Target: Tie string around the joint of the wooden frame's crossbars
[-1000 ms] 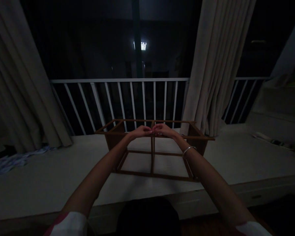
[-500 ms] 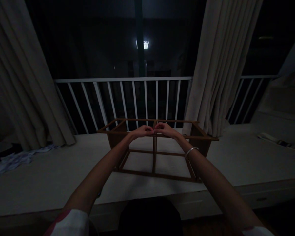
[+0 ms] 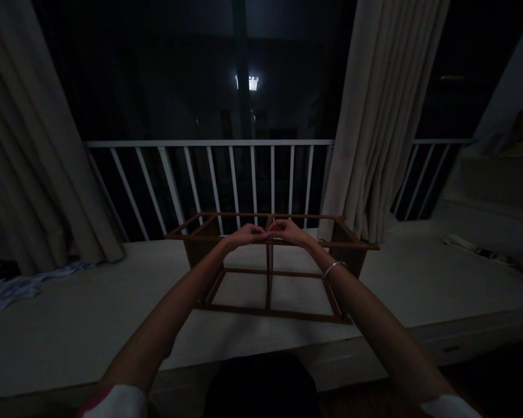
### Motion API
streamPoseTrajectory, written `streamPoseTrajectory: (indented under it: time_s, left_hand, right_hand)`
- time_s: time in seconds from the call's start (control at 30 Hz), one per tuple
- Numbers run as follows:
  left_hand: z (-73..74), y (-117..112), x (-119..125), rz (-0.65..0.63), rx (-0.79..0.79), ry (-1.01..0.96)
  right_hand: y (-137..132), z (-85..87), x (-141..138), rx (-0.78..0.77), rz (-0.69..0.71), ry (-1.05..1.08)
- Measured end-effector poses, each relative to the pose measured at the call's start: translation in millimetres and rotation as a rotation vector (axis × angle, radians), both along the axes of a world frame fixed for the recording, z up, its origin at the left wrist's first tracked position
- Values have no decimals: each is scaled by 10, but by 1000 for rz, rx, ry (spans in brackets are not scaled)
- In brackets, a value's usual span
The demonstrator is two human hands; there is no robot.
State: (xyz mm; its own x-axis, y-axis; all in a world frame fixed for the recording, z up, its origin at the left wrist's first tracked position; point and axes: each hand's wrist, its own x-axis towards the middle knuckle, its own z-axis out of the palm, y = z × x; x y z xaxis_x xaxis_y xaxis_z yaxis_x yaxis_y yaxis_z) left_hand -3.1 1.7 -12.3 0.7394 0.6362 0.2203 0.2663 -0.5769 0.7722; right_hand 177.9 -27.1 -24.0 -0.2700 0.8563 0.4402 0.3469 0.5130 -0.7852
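Note:
A brown wooden frame, with a divider down its middle and solid end panels, stands on the pale ledge. Over the upper front bar, close to the divider, my left hand and my right hand meet fingertip to fingertip. Both hands are closed in a pinch. Whatever lies between the fingers, if anything, is too small and dark to make out. A silvery bangle circles my right wrist.
The pale ledge runs across below the window. Behind the frame is a white railing, with a curtain at left and another curtain at right. Patterned cloth lies at far left, a strap at far right.
The view has shifted slightly, so the frame and hands appear a little further left. My hands keep the same pinched pose at the middle of the upper front bar.

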Motion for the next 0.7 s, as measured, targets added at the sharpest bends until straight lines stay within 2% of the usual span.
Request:
streamPoseTrajectory:
  time_s: [0.23, 0.5, 0.6, 0.7]
  left_hand:
    - [-28, 66, 12, 79, 16, 6]
    - [-95, 150, -11, 256, 55, -94]
    - [-73, 123, -22, 241, 89, -157]
    - [-47, 82, -16, 135, 37, -173]
  right_hand:
    - [-46, 29, -18, -27, 52, 44]
    - [-131, 80, -36, -75, 81, 22]
    - [-160, 95, -39, -61, 70, -1]
    - [-154, 98, -33, -53, 90, -28]
